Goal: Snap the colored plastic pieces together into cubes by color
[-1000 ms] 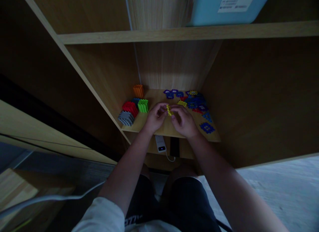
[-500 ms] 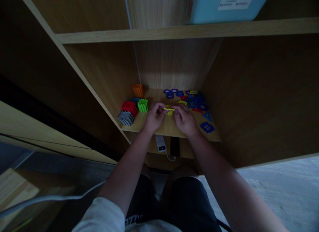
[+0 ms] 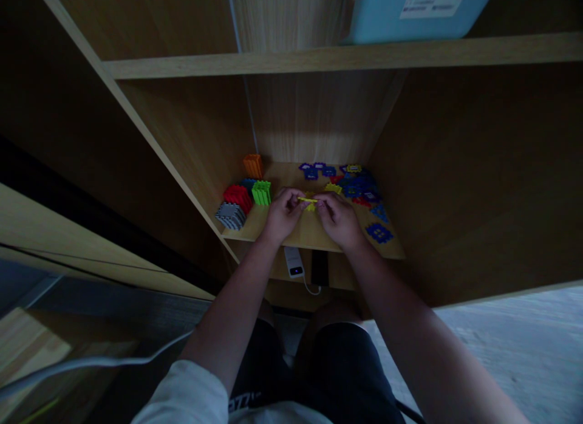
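Observation:
My left hand point(image 3: 283, 214) and my right hand point(image 3: 337, 218) meet over the wooden shelf point(image 3: 310, 232), and both pinch flat yellow interlocking plastic pieces point(image 3: 309, 201) held between them. Fingers of both hands are curled shut on the yellow pieces. Loose blue, red and yellow pieces point(image 3: 359, 189) lie scattered to the right of my right hand. Left of my left hand stand built cubes: green cube point(image 3: 261, 192), red cube point(image 3: 237, 197), grey cube point(image 3: 230, 215) and orange cube point(image 3: 252, 166).
A light blue bin point(image 3: 410, 12) sits on the shelf above. A white power bank point(image 3: 294, 263) with a cable and a dark phone point(image 3: 319, 268) lie under the shelf. My knees in dark shorts are below. Wooden side walls close the compartment in.
The yellow pieces turned from upright to lying flat between my fingertips. Both hands stayed at about the same place above the shelf.

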Action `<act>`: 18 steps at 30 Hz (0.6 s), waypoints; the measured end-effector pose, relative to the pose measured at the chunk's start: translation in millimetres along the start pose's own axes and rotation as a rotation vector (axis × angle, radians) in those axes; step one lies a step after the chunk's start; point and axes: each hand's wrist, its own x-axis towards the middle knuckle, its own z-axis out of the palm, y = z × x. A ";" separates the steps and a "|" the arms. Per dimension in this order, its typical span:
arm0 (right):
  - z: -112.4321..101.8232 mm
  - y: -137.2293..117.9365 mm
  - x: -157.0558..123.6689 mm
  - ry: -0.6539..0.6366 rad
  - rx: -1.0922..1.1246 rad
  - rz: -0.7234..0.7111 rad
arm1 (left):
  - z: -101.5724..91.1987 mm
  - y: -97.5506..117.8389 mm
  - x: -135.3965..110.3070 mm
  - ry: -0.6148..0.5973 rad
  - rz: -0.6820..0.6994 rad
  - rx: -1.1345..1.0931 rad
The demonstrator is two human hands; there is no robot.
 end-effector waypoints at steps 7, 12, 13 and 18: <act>-0.9 3.1 -4.5 -0.012 0.047 0.077 | -0.4 0.1 0.9 -0.014 0.043 -0.001; -0.6 2.0 -0.2 -0.008 -0.028 0.034 | -2.0 2.8 1.6 -0.038 0.046 0.015; -0.4 1.6 0.3 -0.003 -0.039 0.027 | -1.9 2.6 1.6 -0.037 0.047 0.020; -0.5 -0.4 1.0 0.002 -0.043 0.020 | -0.8 1.2 1.2 -0.019 0.058 0.014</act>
